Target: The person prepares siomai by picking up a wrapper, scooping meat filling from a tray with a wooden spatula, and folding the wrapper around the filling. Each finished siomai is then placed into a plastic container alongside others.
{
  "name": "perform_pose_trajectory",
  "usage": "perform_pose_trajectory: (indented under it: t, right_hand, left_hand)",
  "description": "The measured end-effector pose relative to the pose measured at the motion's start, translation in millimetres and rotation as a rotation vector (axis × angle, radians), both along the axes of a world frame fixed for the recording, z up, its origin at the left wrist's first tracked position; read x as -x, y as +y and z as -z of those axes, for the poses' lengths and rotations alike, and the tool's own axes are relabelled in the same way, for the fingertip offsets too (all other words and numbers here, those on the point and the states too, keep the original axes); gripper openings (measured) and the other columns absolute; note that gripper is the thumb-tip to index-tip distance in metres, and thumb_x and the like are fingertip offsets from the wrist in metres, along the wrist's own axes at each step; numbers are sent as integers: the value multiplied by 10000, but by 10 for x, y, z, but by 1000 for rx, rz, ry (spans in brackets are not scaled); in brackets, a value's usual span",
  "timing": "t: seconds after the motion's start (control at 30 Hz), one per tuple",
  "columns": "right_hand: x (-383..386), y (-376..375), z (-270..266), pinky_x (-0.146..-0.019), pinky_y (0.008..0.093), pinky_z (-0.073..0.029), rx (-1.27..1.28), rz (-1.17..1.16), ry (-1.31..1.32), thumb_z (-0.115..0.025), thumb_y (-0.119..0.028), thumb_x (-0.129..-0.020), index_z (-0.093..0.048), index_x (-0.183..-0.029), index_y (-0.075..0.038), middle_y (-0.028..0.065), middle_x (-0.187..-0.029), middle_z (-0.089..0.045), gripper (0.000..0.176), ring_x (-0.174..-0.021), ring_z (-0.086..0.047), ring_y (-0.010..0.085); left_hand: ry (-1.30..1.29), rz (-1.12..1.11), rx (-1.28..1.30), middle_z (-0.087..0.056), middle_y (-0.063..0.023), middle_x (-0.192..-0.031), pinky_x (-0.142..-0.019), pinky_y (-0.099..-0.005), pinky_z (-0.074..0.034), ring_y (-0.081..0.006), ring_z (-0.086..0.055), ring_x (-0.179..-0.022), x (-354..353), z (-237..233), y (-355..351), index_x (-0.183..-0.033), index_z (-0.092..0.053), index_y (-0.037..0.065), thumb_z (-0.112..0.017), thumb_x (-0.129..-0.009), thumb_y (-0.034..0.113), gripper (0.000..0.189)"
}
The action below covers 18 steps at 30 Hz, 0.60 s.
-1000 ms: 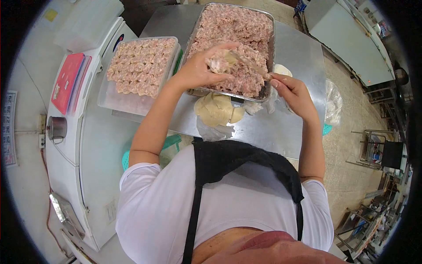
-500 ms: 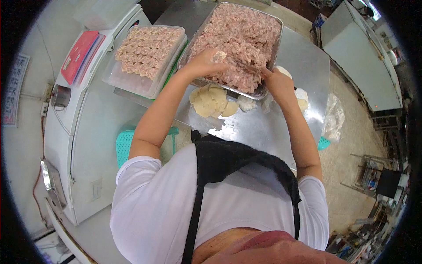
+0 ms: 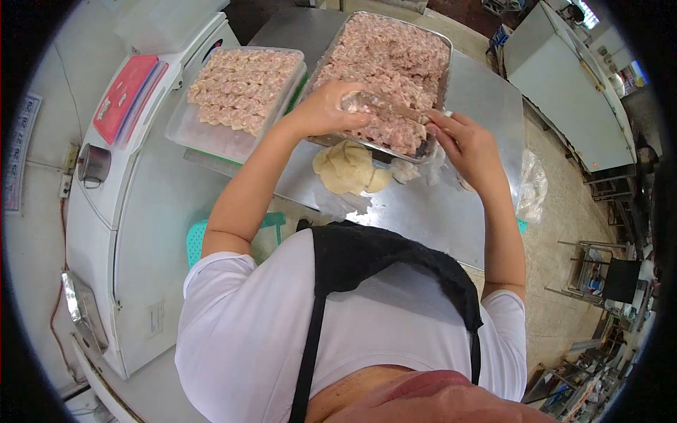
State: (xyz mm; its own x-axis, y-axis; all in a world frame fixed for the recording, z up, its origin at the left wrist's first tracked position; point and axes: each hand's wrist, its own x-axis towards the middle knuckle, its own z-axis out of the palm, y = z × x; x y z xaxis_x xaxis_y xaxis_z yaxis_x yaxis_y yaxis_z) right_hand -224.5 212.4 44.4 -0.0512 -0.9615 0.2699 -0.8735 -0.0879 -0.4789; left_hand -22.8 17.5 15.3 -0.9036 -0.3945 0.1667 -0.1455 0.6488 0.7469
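In the left hand (image 3: pixel 323 111), the blurred wrapper (image 3: pixel 355 103) seems to hide the spatula (image 3: pixel 400 111) tip.

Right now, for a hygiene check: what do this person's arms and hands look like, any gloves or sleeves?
No gloves: the left hand and the right hand are bare, and no watch or band shows at either wrist. The forearms are uncovered. The short white sleeves end above the elbows, and a black apron with a thin strap lies over the shirt.

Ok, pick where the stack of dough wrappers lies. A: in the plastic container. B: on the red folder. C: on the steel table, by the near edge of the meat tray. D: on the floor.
C: the stack of dough wrappers lies on the steel table, beside the metal tray and its near rim.
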Motion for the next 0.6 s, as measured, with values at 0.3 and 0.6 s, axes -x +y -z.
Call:
perform_pose_trajectory:
  t: [0.3, 0.6]
  right_hand:
    - [-862, -402, -347, -721, 416, -487, 88, 89, 60, -561, -284, -913, -659, -1030, -72, 148, -924, -652, 261, -833, -625, 345]
    - [-1618, -940, 150, -829, 399, -484, -16, 27, 99, -534, -262, -935, -625, -1122, -50, 203, -1025, -648, 297, -950, -622, 368]
  left_hand:
    - [136, -61, 11, -641, -77, -1008, -880, -308, -439, -186, -597, -942, -909, -150, -382, -1009, -614, 49, -759, -720, 169, 344]
    - [28, -240, 39, -641, -142, -1062, -884, -319, -451, -231, -604, -988, -2104, 16, -1094, -1089, -607, 34, -784, -694, 281, 499]
